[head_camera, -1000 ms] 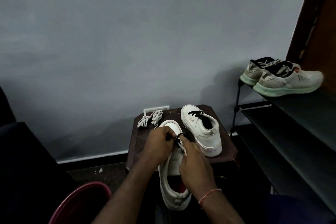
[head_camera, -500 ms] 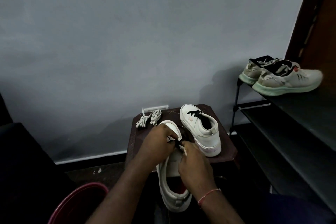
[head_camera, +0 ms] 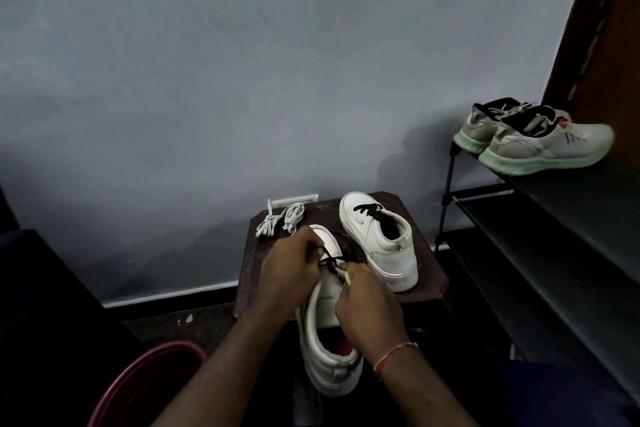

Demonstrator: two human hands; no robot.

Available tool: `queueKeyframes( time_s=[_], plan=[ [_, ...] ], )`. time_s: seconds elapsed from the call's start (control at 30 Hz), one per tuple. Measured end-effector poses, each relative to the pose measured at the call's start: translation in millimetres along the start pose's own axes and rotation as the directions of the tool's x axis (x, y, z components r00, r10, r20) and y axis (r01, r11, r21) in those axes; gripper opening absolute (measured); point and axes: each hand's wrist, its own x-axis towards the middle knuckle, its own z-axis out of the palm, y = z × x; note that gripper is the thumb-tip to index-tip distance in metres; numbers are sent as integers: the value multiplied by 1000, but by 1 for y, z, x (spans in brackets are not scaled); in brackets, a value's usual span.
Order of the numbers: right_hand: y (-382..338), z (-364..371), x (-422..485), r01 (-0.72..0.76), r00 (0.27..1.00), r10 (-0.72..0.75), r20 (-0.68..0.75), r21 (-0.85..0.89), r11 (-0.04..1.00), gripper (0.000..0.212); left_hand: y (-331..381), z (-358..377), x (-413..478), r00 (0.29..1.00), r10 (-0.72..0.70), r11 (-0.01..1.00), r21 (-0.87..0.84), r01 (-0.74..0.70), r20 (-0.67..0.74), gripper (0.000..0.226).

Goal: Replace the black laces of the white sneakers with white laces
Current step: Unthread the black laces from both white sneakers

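Note:
A white sneaker point(head_camera: 322, 340) lies toe away from me, heel toward me, its front end resting on a dark brown stool point(head_camera: 429, 281). My left hand point(head_camera: 287, 270) covers its left side, fingers pinching the black lace point(head_camera: 330, 261) near the toe. My right hand point(head_camera: 367, 308) grips the shoe's right side, fingertips closed on the same lace. The second white sneaker point(head_camera: 379, 239) stands on the stool to the right, black lace threaded. Two coiled white laces point(head_camera: 280, 220) lie at the stool's back left corner.
A black shoe rack point(head_camera: 540, 246) stands to the right, with a pair of grey-white running shoes point(head_camera: 540, 142) on its top shelf. A maroon bucket point(head_camera: 145, 381) sits low at left. A grey wall is behind the stool; dark furniture fills the left edge.
Both hands have stayed on the near sneaker. The fingers shifted slightly along the black lace near the toe, and a short stretch of lace now shows between the hands.

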Motion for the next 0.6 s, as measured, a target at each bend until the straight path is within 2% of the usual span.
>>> queueKeyframes(
  time_s=[0.07,0.1,0.13,0.2,0.27,0.33,0.37,0.43,0.5,0.57,0.6],
  plan=[
    [0,-2,1,-17,1000,17,-4,-4,1000,31,-1,3,-1,972,-232,940,-264,215,-32,8],
    [-1,-3,1,-16,1000,16,0,-7,1000,30,-4,4,2,950,-313,880,-380,285,-13,9],
    [-2,-3,1,-8,1000,8,9,-15,1000,30,-7,5,6,942,-334,853,-418,311,21,10],
    [-4,-4,1,14,999,-13,30,-47,999,31,-9,2,12,970,-217,921,-308,239,106,19],
    [-6,-4,-1,19,999,-16,38,-71,997,33,-6,-3,15,977,6,993,-115,19,213,33],
    [-8,-3,-2,12,999,-9,39,-82,997,31,-6,-6,17,933,200,969,81,-233,298,37],
    [-9,-2,-3,11,999,-8,40,-87,996,29,-6,-7,19,906,253,933,160,-321,339,34],
    [-9,-2,-4,10,999,-6,48,-83,996,31,-5,-10,22,867,288,863,283,-419,406,31],
    [-9,-3,-5,4,998,0,60,-66,998,34,-3,-13,21,853,294,801,376,-466,432,41],
    [-9,-4,-4,8,998,-4,67,-64,998,36,-5,-15,18,864,280,788,413,-456,419,42],
    [-10,-5,-4,12,997,-7,71,-69,998,37,-9,-14,16,886,265,821,392,-415,382,36]
  ],
)
